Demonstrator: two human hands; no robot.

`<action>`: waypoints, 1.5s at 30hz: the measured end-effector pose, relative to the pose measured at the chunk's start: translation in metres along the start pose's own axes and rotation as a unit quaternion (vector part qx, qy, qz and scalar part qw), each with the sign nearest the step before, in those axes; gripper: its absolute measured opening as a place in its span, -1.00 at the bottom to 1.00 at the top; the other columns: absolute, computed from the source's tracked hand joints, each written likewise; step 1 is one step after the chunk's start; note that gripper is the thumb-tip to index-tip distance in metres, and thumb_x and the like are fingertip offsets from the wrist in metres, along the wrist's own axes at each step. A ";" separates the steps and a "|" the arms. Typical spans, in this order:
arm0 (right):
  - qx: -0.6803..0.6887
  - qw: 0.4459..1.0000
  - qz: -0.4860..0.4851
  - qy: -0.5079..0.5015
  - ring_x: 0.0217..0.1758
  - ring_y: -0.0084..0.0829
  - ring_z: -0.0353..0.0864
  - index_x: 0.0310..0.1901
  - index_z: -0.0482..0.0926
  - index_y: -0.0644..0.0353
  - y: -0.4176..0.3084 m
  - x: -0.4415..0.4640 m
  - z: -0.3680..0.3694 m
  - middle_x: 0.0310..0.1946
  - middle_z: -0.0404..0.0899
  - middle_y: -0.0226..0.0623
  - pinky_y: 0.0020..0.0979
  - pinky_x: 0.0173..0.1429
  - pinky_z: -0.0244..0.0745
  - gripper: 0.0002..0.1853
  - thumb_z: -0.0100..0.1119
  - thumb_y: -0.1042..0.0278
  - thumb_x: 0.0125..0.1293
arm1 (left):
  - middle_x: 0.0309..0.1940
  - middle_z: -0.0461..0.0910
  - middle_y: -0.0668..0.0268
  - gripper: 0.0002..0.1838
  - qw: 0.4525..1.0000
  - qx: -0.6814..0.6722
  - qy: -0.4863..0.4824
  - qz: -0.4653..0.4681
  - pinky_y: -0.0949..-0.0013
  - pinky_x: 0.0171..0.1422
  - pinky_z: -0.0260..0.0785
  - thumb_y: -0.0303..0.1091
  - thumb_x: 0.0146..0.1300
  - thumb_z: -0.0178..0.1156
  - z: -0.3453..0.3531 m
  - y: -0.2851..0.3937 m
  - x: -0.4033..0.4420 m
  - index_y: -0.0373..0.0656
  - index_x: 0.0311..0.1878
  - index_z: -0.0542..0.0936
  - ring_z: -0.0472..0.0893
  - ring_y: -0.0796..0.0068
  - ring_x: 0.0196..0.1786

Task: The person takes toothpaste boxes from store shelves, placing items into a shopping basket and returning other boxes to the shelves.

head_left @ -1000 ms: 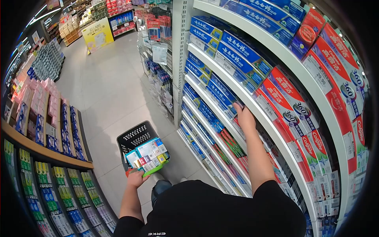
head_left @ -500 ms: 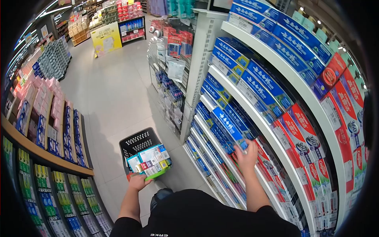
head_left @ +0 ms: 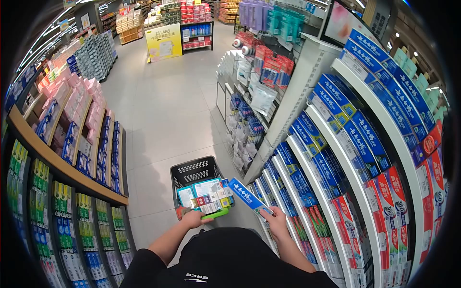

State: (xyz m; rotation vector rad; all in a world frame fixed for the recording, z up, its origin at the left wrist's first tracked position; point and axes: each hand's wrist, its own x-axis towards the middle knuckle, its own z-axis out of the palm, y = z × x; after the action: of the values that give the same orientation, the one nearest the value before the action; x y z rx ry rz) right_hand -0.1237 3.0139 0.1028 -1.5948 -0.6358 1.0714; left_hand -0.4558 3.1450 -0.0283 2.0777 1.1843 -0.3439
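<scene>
One blue box (head_left: 248,196) pinched in right fingers (head_left: 274,215), one basket (head_left: 185,180), left fingers (head_left: 194,217) curled round its handle (head_left: 218,213)

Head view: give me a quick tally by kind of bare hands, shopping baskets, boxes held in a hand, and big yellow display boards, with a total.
Bare hands: 2, the left hand and the right hand
Shopping baskets: 1, the black basket
Boxes held in a hand: 1, the blue-and-white box
Big yellow display boards: 1, the yellow board
Total: 5
</scene>
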 end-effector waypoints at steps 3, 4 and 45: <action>0.021 0.999 -0.019 -0.035 -0.41 -0.73 0.41 -0.11 0.64 0.27 0.007 0.011 0.013 -0.44 0.53 -0.54 -0.60 -0.34 0.25 -0.68 0.58 0.36 0.20 | 0.03 0.71 -0.06 -0.18 0.992 -0.120 -0.015 0.034 0.03 0.28 0.48 0.45 0.45 -0.07 -0.015 0.001 -0.001 -0.23 0.03 0.71 0.68 -0.03 0.13; 0.025 0.998 -0.026 -0.057 -0.41 -0.74 0.40 -0.09 0.63 0.27 0.003 0.012 0.016 -0.44 0.52 -0.56 -0.60 -0.35 0.25 -0.66 0.58 0.39 0.19 | 0.07 0.70 -0.04 -0.16 0.949 -0.315 0.009 0.013 0.06 0.32 0.46 0.45 0.48 -0.13 -0.020 0.007 0.000 -0.25 0.11 0.68 0.67 0.02 0.17; 0.309 0.900 0.124 -0.282 0.39 0.08 0.50 0.23 0.47 0.23 -0.058 0.030 0.072 0.29 0.50 0.26 0.07 0.51 0.31 -0.04 -0.47 -0.63 0.45 | 0.26 0.55 0.21 -0.38 0.581 -0.784 -0.099 0.197 0.13 0.46 0.43 -0.30 0.37 0.35 -0.117 0.048 -0.062 -0.09 0.44 0.37 0.60 0.34 0.30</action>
State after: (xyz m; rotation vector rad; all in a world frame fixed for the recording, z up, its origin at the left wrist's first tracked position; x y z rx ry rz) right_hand -0.1668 3.0897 0.1457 -0.8140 -0.3969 1.7496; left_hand -0.4628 3.1701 0.1098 0.5484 0.3654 0.5614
